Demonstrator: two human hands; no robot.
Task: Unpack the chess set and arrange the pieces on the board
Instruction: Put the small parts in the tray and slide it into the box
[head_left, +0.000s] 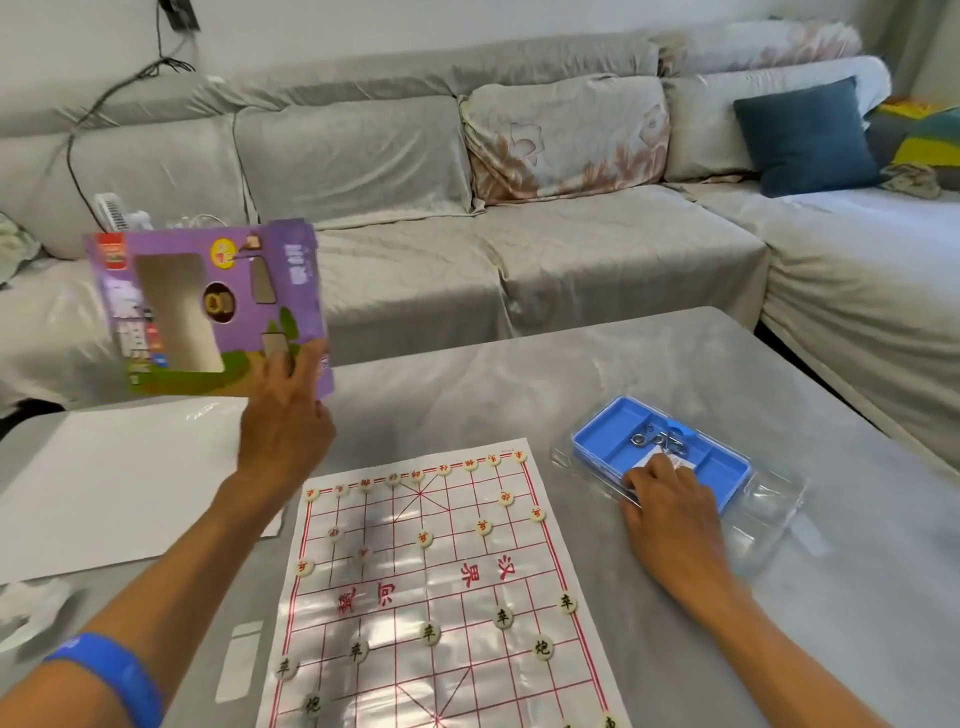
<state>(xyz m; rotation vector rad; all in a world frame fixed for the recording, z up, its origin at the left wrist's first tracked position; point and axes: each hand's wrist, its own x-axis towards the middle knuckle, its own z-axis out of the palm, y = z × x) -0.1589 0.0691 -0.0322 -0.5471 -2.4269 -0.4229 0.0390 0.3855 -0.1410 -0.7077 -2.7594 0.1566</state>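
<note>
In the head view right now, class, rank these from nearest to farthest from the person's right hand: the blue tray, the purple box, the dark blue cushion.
1. Blue tray: on the table, under the fingertips of the right hand.
2. Purple box: far left, gripped and held up by the left hand.
3. Dark blue cushion: on the sofa behind, far right.

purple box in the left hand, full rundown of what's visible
The purple box is flat printed cardboard, with a red logo at its top left corner, green art along the bottom and cut-out windows through which it looks empty. It is held up off the table, tilted, in front of the sofa. The left hand grips its lower right corner, fingers on the printed face. Nothing else touches it.
</note>
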